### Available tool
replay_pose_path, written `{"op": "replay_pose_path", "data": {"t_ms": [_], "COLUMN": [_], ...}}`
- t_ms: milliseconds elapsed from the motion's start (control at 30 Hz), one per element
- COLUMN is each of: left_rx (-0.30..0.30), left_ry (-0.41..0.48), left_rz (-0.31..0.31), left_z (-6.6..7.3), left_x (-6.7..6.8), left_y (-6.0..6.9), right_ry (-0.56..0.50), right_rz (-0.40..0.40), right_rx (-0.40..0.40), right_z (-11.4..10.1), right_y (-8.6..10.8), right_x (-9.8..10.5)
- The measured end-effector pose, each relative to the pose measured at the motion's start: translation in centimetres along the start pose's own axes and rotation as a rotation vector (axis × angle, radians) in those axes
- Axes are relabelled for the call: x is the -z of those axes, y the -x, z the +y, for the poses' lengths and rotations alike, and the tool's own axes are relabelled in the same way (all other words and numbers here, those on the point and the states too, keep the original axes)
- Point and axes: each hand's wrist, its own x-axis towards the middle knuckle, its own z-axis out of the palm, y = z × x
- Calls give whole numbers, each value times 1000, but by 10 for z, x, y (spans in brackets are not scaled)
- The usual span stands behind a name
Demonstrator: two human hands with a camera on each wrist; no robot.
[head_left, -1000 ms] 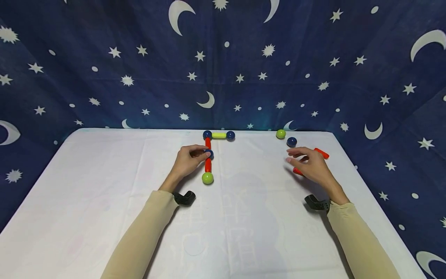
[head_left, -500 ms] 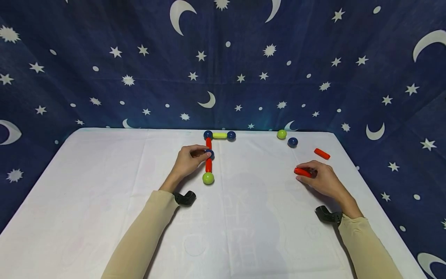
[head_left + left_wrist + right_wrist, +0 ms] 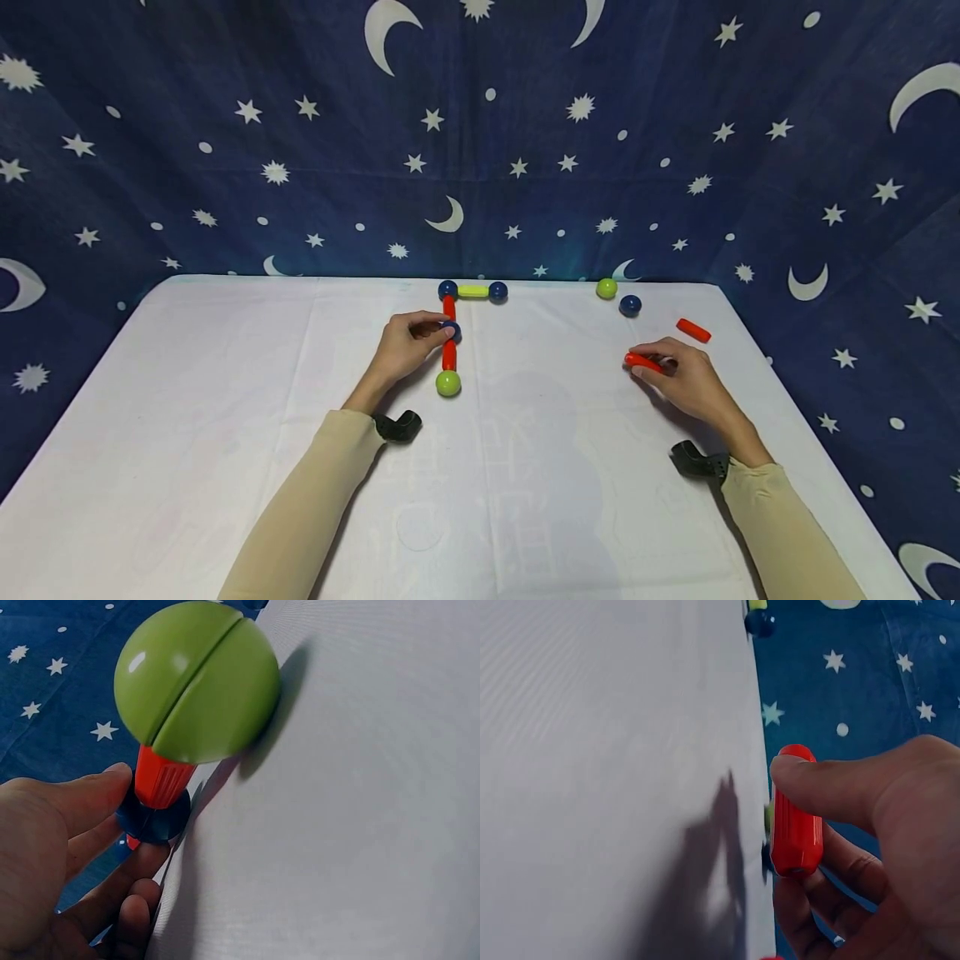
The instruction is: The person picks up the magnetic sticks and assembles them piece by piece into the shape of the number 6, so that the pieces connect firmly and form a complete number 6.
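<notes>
My left hand [image 3: 407,347] pinches a dark blue ball [image 3: 154,819] between thumb and fingers. That ball sits midway along a joined chain of toy pieces: a red rod [image 3: 449,356] leads from it to a green ball [image 3: 448,383] at the near end. Another red rod [image 3: 449,307] runs from it to a far blue ball [image 3: 447,290], from which a yellow rod [image 3: 472,292] reaches sideways to one more blue ball [image 3: 498,292]. On the right, my right hand [image 3: 686,382] grips a loose red rod [image 3: 798,825] between thumb and fingers, just above the cloth.
Beyond my right hand lie another red rod [image 3: 693,331], a loose blue ball [image 3: 630,306] and a loose green ball [image 3: 607,288]. A white cloth [image 3: 540,467] covers the table. Behind its far edge hangs a dark blue curtain [image 3: 315,200] with stars and moons.
My right hand has come down from above the red rods, taken hold of the nearer one and shifted it slightly left. The left hand stays on its blue ball.
</notes>
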Motion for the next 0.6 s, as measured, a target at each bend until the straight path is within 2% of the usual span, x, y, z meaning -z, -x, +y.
{"op": "replay_pose_path", "data": {"t_ms": [267,600], "left_rx": [18,19], "left_ry": [-6,-9], "left_rz": [-8,-9], "left_z": [1,3], "left_x": [-1,0], "left_y": [1,1], "right_ry": [-45,-129], "right_rz": [-95,-138], "right_rx": [-19,81], "right_z": [-26,-71], "right_y": [-25,-67], "right_x": [-11,-51]}}
